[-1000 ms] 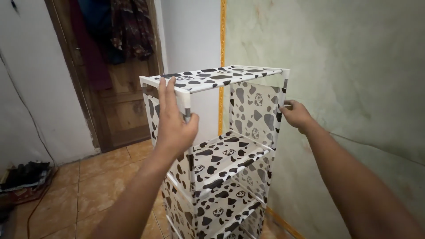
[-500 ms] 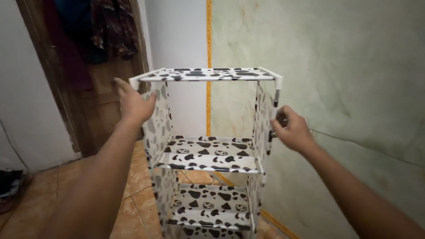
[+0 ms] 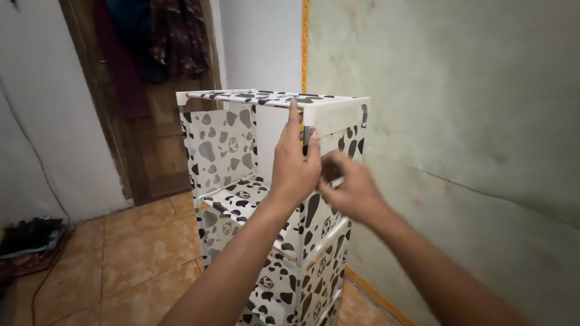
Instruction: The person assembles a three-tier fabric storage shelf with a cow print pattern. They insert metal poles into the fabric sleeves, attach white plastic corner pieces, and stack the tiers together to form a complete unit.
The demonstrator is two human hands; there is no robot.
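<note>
Shelf rack [image 3: 266, 199]: cow-print fabric over a white tube frame, several tiers; standing on the tiled floor [image 3: 133, 253], its near corner right under my grip, the rest running off to the left of it and below it
Top tier [image 3: 260, 96]: level, spotted panel stretched between white rails; just above my fingertips
Corner post [image 3: 306, 136]: dark upright tube under the white corner joint; the piece both my hands meet on
Left hand [image 3: 295, 166]: wrapped round the post, fingers pointing up to the joint, thumb on the near side; closed on the post
Right hand [image 3: 350, 190]: close to the right of my left hand, blurred; fingers curled toward the post or the side panel, but I cannot tell what they pinch, if anything
Side panel [image 3: 320, 211]: spotted cloth hanging below my grip; loose-looking near the post
Wall [image 3: 459, 121]: pale green, just beyond the rack to the right of my hands
Door [image 3: 157, 121]: brown wood with clothes hung on it; well off to the left, behind the rack
Handling note: I judge the post wants a steady hold low on the tube while the other hand works, with the frame kept square; a twist could pull the joint loose
</note>
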